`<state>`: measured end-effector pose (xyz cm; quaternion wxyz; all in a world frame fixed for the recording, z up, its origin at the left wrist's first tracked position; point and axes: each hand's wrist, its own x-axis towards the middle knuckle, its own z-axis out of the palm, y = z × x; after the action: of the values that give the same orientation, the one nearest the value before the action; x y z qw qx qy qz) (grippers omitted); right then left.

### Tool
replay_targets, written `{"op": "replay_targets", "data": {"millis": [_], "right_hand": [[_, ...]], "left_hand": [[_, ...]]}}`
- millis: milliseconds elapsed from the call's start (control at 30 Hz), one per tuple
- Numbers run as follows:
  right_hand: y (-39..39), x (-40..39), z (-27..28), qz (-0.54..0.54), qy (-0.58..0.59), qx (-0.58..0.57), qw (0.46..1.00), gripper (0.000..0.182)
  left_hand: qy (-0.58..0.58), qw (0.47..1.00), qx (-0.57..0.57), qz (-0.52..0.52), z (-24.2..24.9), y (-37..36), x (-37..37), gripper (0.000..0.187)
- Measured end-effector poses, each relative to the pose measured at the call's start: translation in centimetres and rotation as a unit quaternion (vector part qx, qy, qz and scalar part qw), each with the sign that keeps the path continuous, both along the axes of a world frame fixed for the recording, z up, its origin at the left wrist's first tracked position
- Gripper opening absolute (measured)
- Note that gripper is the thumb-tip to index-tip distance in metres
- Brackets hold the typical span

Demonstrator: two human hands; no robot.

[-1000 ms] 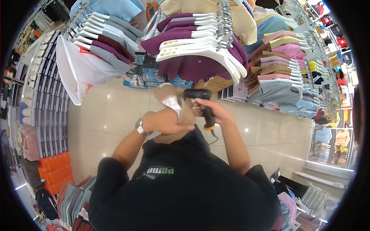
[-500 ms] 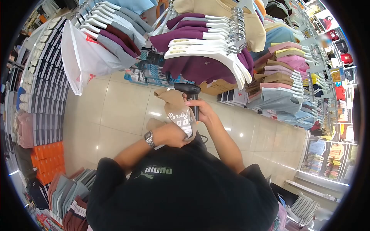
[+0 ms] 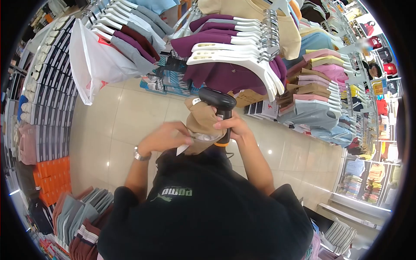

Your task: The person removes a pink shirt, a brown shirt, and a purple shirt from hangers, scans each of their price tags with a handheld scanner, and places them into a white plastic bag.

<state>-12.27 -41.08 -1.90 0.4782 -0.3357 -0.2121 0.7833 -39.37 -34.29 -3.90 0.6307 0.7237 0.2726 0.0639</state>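
Scanner and tan garment, held at chest height over tiled floor.
Right hand (image 3: 232, 126): fingers closed round scanner (image 3: 219, 104) handle, head tilted forward above garment (image 3: 201, 123). Left hand (image 3: 167, 135): wrist bent, fingers pinching garment's lower edge beside white tag (image 3: 182, 150). Behind: rack (image 3: 260, 26) hung with maroon shirts (image 3: 225, 73); white bag (image 3: 93, 65) hanging left.

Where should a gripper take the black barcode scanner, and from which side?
Judged best: the scanner by its narrow upright handle, below the wider head, where the right hand wraps it. Come from the right; the tan garment blocks the left.
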Motion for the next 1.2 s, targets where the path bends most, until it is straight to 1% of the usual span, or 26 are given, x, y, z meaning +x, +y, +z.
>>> {"op": "replay_targets", "data": {"millis": [33, 67, 100, 133, 233, 333, 367, 400, 433, 500, 533, 600, 633, 667, 733, 767, 833, 867, 933, 967, 1033, 1067, 1100, 1167, 1200], "right_hand": [[-0.1, 0.0, 0.2, 0.007, -0.013, 0.016, 1.0, 0.048], [-0.2, 0.0, 0.3, 0.016, -0.026, 0.032, 0.999, 0.048], [-0.2, -0.2, 0.5, 0.027, -0.039, 0.048, 0.998, 0.048], [-0.1, -0.5, 0.6, 0.032, -0.053, 0.058, 0.996, 0.048], [0.0, -1.1, 1.2, 0.041, -0.104, 0.091, 0.99, 0.046], [-0.3, -0.7, 1.6, 0.027, -0.179, 0.122, 0.976, 0.044], [-0.5, -0.3, 2.1, 0.018, -0.21, 0.129, 0.969, 0.043], [-0.8, 0.1, 2.4, 0.009, -0.239, 0.135, 0.962, 0.043], [-1.1, 0.4, 2.6, -0.004, -0.241, 0.135, 0.961, 0.042], [-1.5, 0.9, 2.9, -0.03, -0.245, 0.137, 0.959, 0.042], [-1.8, 1.3, 3.1, -0.01, -0.247, 0.124, 0.961, 0.043], [-2.5, 2.5, 3.4, 0.028, -0.251, 0.097, 0.963, 0.045], [-2.8, 3.1, 3.5, 0.025, -0.216, 0.102, 0.971, 0.049], [-3.1, 3.7, 3.4, 0.022, -0.179, 0.107, 0.978, 0.052], [-3.0, 4.2, 3.0, -0.021, -0.175, 0.169, 0.97, 0.06], [-2.3, 4.6, 2.7, -0.061, -0.206, 0.226, 0.95, 0.064], [-1.5, 4.2, 3.5, -0.106, -0.224, 0.28, 0.927, 0.076], [-1.2, 3.8, 4.0, -0.095, -0.219, 0.294, 0.925, 0.078], [-0.6, 3.2, 4.5, -0.074, -0.209, 0.324, 0.92, 0.081], [-0.6, 2.9, 4.4, -0.051, -0.201, 0.323, 0.923, 0.088], [-1.6, 3.2, 3.9, -0.015, -0.266, 0.2, 0.943, 0.094], [-1.2, 2.8, 3.7, -0.011, -0.261, 0.211, 0.942, 0.095], [-1.1, 2.5, 3.8, -0.031, -0.239, 0.213, 0.947, 0.094], [-1.2, 1.9, 4.0, -0.066, -0.194, 0.217, 0.955, 0.091], [-1.2, 2.0, 4.1, -0.078, -0.205, 0.228, 0.949, 0.089]], "left_hand": [[0.007, 0.998, -0.018, 0.064, -0.5, 1.0, -0.5, 0.062], [-0.039, 0.992, 0.058, 0.102, -0.9, 1.5, -0.3, 0.062], [-0.083, 0.978, 0.134, 0.14, 0.1, 1.7, 0.4, 0.062], [-0.126, 0.953, 0.21, 0.178, 0.8, 1.8, 1.1, 0.062], [-0.184, 0.94, 0.257, 0.129, 0.7, 1.8, 3.9, 0.065], [-0.157, 0.963, 0.182, 0.126, 0.5, 2.0, 4.4, 0.054], [-0.132, 0.973, 0.143, 0.122, 0.7, 2.2, 4.4, 0.047], [-0.105, 0.982, 0.104, 0.117, 2.2, 2.3, 4.3, 0.041], [-0.077, 0.988, 0.066, 0.112, 2.9, 2.3, 4.4, 0.035], [-0.125, 0.981, 0.094, 0.113, 2.8, 2.3, 4.5, 0.025], [-0.149, 0.976, 0.108, 0.113, 2.8, 2.3, 4.6, 0.021], [-0.195, 0.972, 0.077, 0.109, 3.6, 2.2, 4.8, 0.02], [-0.218, 0.968, 0.061, 0.108, 4.1, 2.2, 4.9, 0.02], [-0.212, 0.973, 0.062, 0.064, 4.3, 2.6, 4.8, 0.02], [-0.198, 0.978, 0.064, -0.023, 5.4, 3.8, 4.3, 0.019], [-0.215, 0.974, 0.056, -0.041, 6.0, 3.7, 4.6, 0.016], [-0.243, 0.959, 0.103, -0.104, 6.7, 4.6, 5.2, 0.018], [-0.257, 0.948, 0.126, -0.136, 7.1, 4.9, 5.5, 0.018], [-0.279, 0.937, 0.158, -0.137, 8.9, 4.5, 6.6, 0.023], [-0.29, 0.931, 0.174, -0.138, 9.9, 4.3, 7.1, 0.026], [-0.23, 0.929, 0.256, -0.135, 12.4, 4.0, 7.3, 0.032], [-0.199, 0.924, 0.297, -0.132, 13.0, 3.8, 7.4, 0.035], [-0.183, 0.922, 0.33, -0.092, 13.1, 3.6, 7.4, 0.04], [-0.172, 0.919, 0.351, -0.054, 12.8, 3.8, 7.1, 0.04], [-0.167, 0.916, 0.362, -0.035, 12.7, 4.0, 6.9, 0.039]]}}
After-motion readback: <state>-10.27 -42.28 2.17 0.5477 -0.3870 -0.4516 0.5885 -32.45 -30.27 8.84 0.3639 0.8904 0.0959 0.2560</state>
